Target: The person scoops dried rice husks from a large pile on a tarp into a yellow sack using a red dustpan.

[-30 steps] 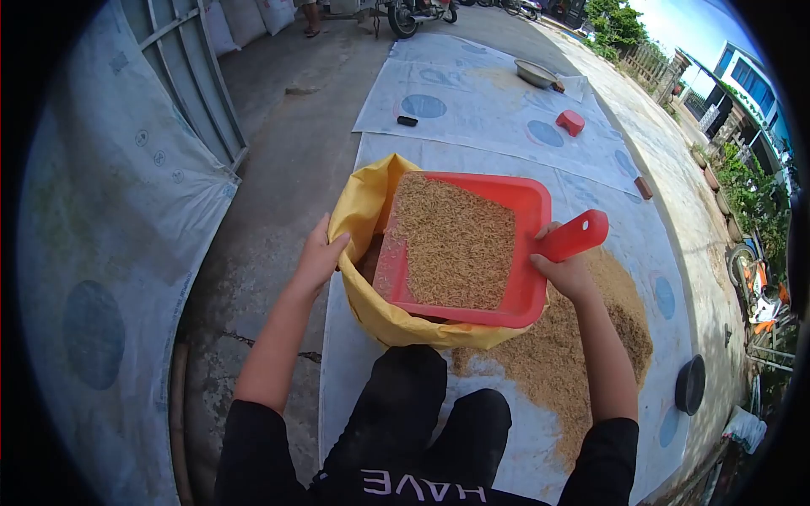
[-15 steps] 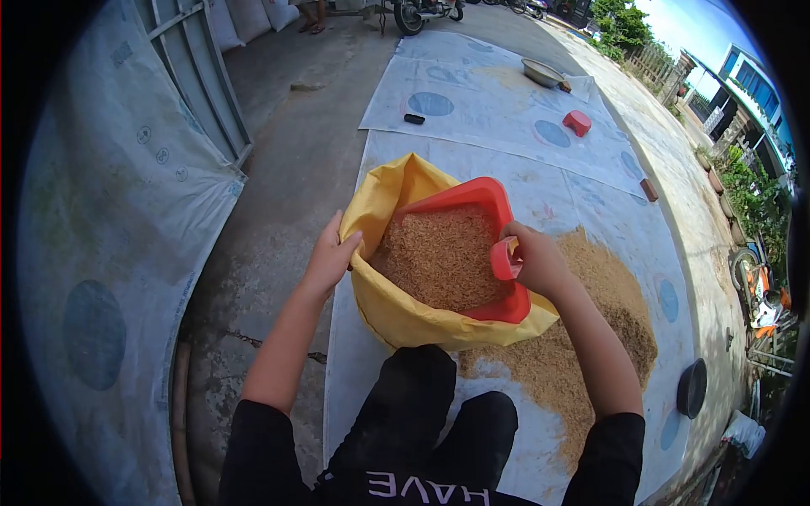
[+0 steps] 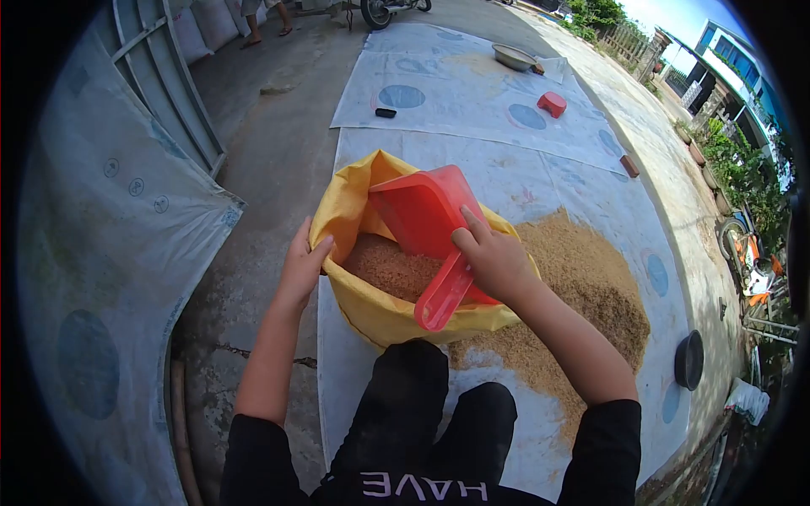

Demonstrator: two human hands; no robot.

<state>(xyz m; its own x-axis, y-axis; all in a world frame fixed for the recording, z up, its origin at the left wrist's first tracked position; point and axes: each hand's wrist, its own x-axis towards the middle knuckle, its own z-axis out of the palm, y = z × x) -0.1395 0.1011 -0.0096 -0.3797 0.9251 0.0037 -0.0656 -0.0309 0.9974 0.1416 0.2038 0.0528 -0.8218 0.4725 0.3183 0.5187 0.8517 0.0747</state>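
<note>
A yellow sack [image 3: 380, 325] stands with its mouth open in front of my knees. My left hand [image 3: 301, 260] grips the left rim of that sack, thumb over the edge. In my right hand [image 3: 496, 255] is a red plastic dustpan-like scoop [image 3: 422, 207], tilted steeply inside the sack mouth, its handle pointing toward me. Brown husk-like grain [image 3: 388, 266] shows inside the sack, below the scoop. Just right of the sack, a loose heap of the same grain [image 3: 582, 278] lies spread on the sheet.
A pale printed sheet [image 3: 405, 148] covers the ground. On it are a red stool-like item [image 3: 553, 104], a metal basin [image 3: 513, 57], a small black object [image 3: 386, 113], a brick [image 3: 629, 166] and a dark bowl [image 3: 689, 360]. At the back, a person's legs [image 3: 266, 18] show near a motorbike [image 3: 377, 12].
My right hand has tipped the scoop, which was full and level, so its grain now lies in the sack. The left hand keeps hold of the rim. The view has shifted slightly.
</note>
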